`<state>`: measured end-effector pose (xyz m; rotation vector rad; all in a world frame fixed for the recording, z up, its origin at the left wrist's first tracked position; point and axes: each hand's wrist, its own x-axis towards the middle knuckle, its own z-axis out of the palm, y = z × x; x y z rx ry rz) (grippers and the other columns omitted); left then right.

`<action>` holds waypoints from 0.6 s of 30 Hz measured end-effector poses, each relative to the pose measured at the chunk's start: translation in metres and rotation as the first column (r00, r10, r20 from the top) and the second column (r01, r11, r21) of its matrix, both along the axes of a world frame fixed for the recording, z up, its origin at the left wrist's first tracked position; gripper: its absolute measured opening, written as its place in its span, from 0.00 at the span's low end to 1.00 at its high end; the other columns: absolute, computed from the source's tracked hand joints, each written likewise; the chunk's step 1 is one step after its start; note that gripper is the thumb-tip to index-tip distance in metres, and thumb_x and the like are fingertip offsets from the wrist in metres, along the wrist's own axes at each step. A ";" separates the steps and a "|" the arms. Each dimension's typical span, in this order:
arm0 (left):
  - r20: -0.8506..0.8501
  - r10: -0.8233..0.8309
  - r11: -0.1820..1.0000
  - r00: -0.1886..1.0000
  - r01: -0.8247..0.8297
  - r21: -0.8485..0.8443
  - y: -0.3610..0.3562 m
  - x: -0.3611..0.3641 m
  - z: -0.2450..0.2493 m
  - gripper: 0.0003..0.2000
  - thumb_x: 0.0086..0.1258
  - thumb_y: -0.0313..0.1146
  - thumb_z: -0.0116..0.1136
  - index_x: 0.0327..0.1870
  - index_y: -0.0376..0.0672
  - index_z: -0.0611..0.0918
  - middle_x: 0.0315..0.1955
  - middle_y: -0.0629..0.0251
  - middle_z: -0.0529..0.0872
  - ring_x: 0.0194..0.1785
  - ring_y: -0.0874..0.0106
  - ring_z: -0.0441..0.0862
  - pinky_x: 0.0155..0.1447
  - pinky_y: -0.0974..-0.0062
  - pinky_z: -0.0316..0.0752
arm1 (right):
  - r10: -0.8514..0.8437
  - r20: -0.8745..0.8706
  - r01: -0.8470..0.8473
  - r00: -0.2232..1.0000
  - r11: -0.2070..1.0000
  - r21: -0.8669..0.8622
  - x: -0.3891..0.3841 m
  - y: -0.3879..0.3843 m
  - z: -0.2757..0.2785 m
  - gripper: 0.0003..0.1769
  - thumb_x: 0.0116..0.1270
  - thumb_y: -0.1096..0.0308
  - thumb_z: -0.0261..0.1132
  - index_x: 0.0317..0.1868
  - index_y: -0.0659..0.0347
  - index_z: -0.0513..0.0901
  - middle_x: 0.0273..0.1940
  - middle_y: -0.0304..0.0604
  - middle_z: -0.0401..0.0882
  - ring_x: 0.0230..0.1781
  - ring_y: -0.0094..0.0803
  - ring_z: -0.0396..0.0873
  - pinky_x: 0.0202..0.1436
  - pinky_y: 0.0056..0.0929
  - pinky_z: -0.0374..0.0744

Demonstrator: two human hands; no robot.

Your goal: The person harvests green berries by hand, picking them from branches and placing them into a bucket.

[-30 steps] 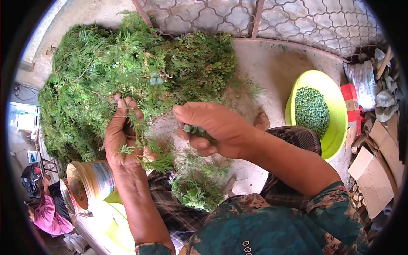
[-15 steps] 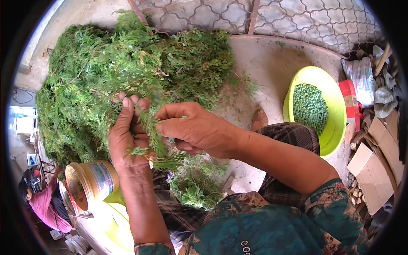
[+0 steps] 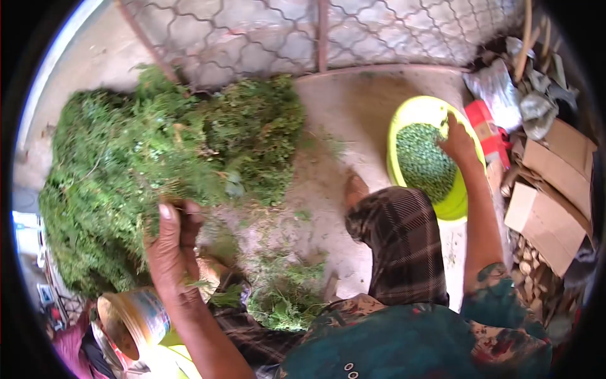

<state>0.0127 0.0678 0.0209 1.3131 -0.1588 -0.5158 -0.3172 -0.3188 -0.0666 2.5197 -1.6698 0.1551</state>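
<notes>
My left hand [image 3: 173,237] is closed, thumb against fingers, around a leafy evergreen sprig [image 3: 169,189] whose outline blends into the foliage behind it. Behind that hand lies a large heap of cut evergreen branches [image 3: 101,164]. My right hand [image 3: 461,142] is over the far right side of a yellow-green tub [image 3: 399,117], its fingers pointing down at small round green berries [image 3: 423,155] in the bottom. Blur and the angle hide whether anything is between those fingers.
A tipped tan bucket [image 3: 126,322] is at lower left, near another person's pink garment [image 3: 72,341]. Loose sprigs [image 3: 287,294] litter the floor by my legs. A red box [image 3: 487,129], plastic bags and cardboard [image 3: 549,218] crowd the right side. A metal lattice [image 3: 322,38] stands at the back.
My right hand has left the sprig by my left hand and moved right, over the tub. My left hand keeps its grip on the sprig. The whole view has shifted.
</notes>
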 end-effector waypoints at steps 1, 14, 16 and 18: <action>-0.024 0.000 0.999 1.000 -0.001 -0.038 -0.002 -0.003 0.004 0.16 0.62 0.42 0.62 0.39 0.37 0.78 0.31 0.64 0.81 0.37 0.71 0.81 0.47 0.71 0.78 | -0.037 -0.199 0.046 0.979 0.998 0.039 -0.002 0.018 0.010 0.31 0.53 0.60 0.67 0.57 0.58 0.69 0.44 0.55 0.79 0.48 0.49 0.76 0.52 0.42 0.73; -0.105 -0.336 0.907 0.936 0.291 -0.306 -0.010 -0.012 0.007 0.15 0.69 0.46 0.48 0.30 0.42 0.73 0.24 0.61 0.77 0.30 0.66 0.76 0.44 0.63 0.73 | 0.315 0.887 -0.941 0.339 0.108 0.322 0.221 0.204 0.090 0.25 0.61 0.55 0.62 0.50 0.65 0.72 0.41 0.46 0.76 0.40 0.32 0.75 0.45 0.29 0.75; -0.114 -0.272 0.942 0.955 0.240 -0.235 -0.012 -0.011 0.010 0.14 0.70 0.45 0.49 0.31 0.43 0.73 0.23 0.64 0.75 0.30 0.70 0.73 0.41 0.70 0.73 | 0.178 0.863 -0.842 0.473 -0.195 0.502 0.225 0.208 0.091 0.20 0.63 0.56 0.60 0.44 0.66 0.75 0.33 0.42 0.78 0.30 0.28 0.77 0.35 0.26 0.77; -0.060 -0.057 0.992 0.997 0.063 0.108 -0.012 -0.009 0.008 0.13 0.69 0.43 0.51 0.35 0.42 0.76 0.27 0.62 0.77 0.33 0.72 0.76 0.43 0.73 0.75 | -0.179 0.784 -0.803 0.594 -0.190 0.565 0.218 0.216 0.090 0.15 0.67 0.58 0.56 0.31 0.63 0.74 0.21 0.33 0.72 0.17 0.19 0.70 0.21 0.20 0.70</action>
